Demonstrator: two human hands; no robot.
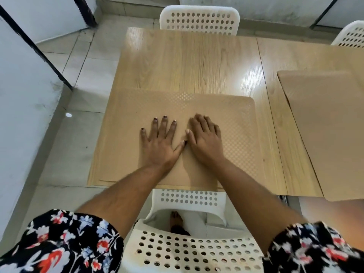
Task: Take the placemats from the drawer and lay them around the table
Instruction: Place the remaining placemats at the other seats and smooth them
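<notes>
On the near edge of the wooden table a tan placemat lies flat, its front edge close to the table's front edge and its left side reaching almost to the table's left edge. Both hands press down on its middle, palms flat. The left hand has its fingers spread wide and straight, gripping nothing, the mat directly beneath them. The right hand sits just beside it, fingers held together and slightly curled onto the mat, also holding nothing; the two thumbs touch. A second placemat lies on the right part of the table, well apart from the hands. White perforated chairs stand at the far side and the near side, and floral sleeves show at the bottom corners.
</notes>
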